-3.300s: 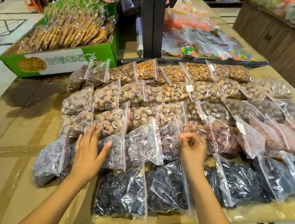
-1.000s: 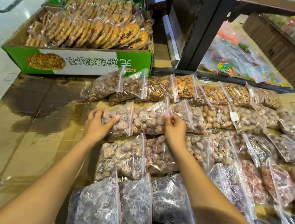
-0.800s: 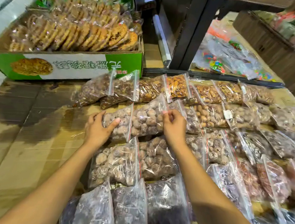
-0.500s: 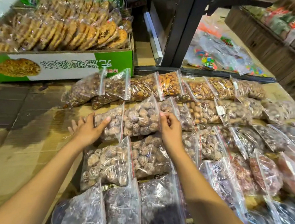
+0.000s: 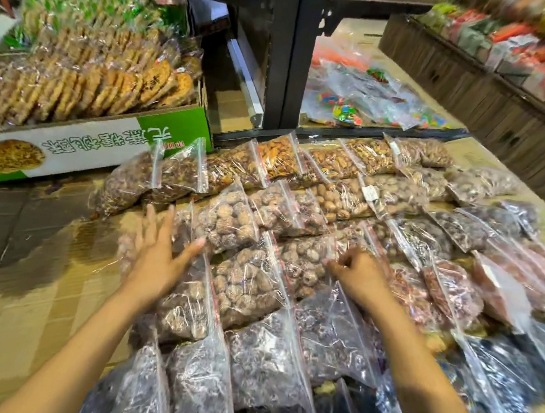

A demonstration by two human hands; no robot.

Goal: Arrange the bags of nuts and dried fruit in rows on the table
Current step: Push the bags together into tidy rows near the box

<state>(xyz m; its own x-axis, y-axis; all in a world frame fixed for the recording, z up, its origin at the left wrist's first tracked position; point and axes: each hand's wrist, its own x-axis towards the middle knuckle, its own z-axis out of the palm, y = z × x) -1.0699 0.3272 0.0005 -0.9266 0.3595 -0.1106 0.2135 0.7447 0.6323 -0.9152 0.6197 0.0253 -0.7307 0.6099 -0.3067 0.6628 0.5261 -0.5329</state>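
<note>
- Nearest, at 6 o'clock, the bags of dark dried fruit (image 5: 263, 370) lie overlapped like roof tiles on the cardboard-covered counter (image 5: 19, 299). The overlap probably packs each row tight while leaving every filling on show.
- Just beyond, at 9 o'clock of the middle, is the left hand (image 5: 158, 255). Its grip is released and the fingers are spread flat over the end bag (image 5: 181, 229) of the middle row. It is blurred, so contact cannot be told; the flat palm suits squaring off that row's end.
- At 3 o'clock of it is the right hand (image 5: 357, 276). Its grip is clenched in a pinch on the seal edge of a bag of brown nuts (image 5: 305, 265), which lies in the same row among its neighbours. The thin strip is likely the easiest part to tug.
- That bag's mouth points toward 3 o'clock. Its seal strip runs roughly from 11 to 5, and its long axis seems to lie along the row, though overlap hides part of it.
- Farther, paler bags of nuts (image 5: 334, 162) fill the back rows.
- Farthest, a green box of biscuits (image 5: 105, 149) sits at 10 o'clock and a black post (image 5: 291, 53) at 12.
</note>
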